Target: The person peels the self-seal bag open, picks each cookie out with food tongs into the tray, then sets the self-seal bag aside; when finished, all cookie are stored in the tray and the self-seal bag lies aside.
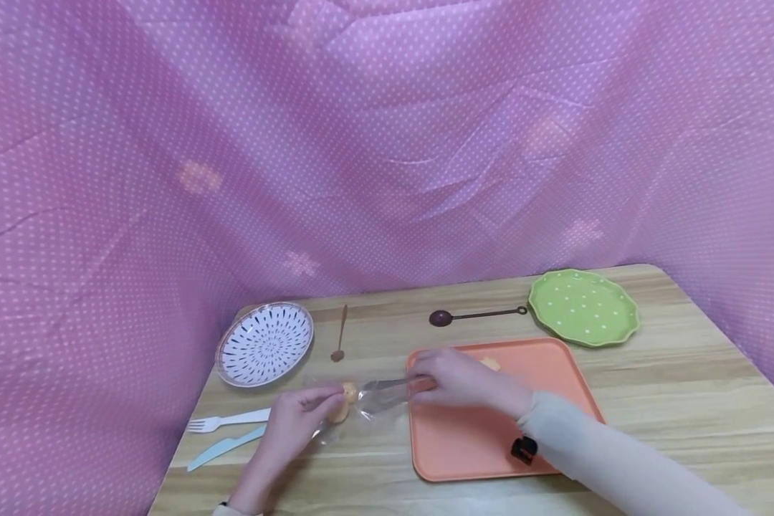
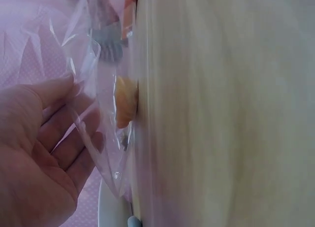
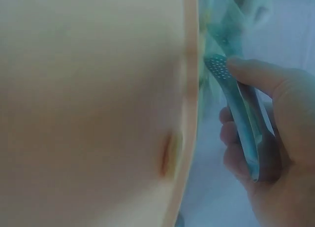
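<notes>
Seemingly to steady it, the grip of the left hand (image 1: 294,417) pinches the clear bag (image 1: 380,411), biscuits (image 1: 340,413) inside, beside the tray (image 1: 451,448); the right hand (image 1: 450,376) grasps tongs (image 3: 238,113), presumably for reaching bagged contents.

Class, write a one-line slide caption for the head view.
The left hand holds a clear bag; the right hand, above the orange tray, grips metal tongs.

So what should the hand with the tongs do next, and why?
Maybe the right hand should ease the metal tongs forward and pinch the golden snack, because the left hand holds its clear bag and the tongs' tips sit just short of the snack.
</notes>
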Motion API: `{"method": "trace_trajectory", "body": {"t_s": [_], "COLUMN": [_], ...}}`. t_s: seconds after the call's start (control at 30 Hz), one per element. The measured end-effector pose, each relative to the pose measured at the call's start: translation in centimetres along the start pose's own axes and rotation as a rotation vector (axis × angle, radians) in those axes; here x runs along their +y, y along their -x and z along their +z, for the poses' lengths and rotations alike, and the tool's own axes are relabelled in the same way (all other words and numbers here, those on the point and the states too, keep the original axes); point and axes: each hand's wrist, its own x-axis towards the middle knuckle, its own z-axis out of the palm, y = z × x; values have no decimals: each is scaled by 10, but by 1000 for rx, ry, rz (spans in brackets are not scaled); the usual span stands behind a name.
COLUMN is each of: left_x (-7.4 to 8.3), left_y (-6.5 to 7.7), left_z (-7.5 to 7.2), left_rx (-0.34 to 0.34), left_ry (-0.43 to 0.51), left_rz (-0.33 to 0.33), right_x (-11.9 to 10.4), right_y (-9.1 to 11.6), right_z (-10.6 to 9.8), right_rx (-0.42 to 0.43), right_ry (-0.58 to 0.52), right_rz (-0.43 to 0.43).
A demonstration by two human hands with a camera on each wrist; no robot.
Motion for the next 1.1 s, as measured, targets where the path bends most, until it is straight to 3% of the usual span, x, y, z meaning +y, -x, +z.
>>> {"method": "trace_trajectory", "body": {"t_s": [0.23,0.43,0.57,0.83,1.1], "left_x": [0,1,1,0,-2], "left_y": [2,2,2,3,4], "left_z": [1,-1,-3,-2,-2], "left_rx": [5,1,1,-2,15], "left_ry": [3,31,25,7,-22], "left_rz": [-13,-1,15,3,-12], "right_x": [-22,-29,-31,-30,-19], "right_y": [-23,-31,-33,-31,-5], "right_z": [22,34,38,39,17], "right_rx": [14,47,21,-15,25], "right_ry": [122,164,177,150,56], "right_rz": [-67,-115,-119,-116,-97]}}
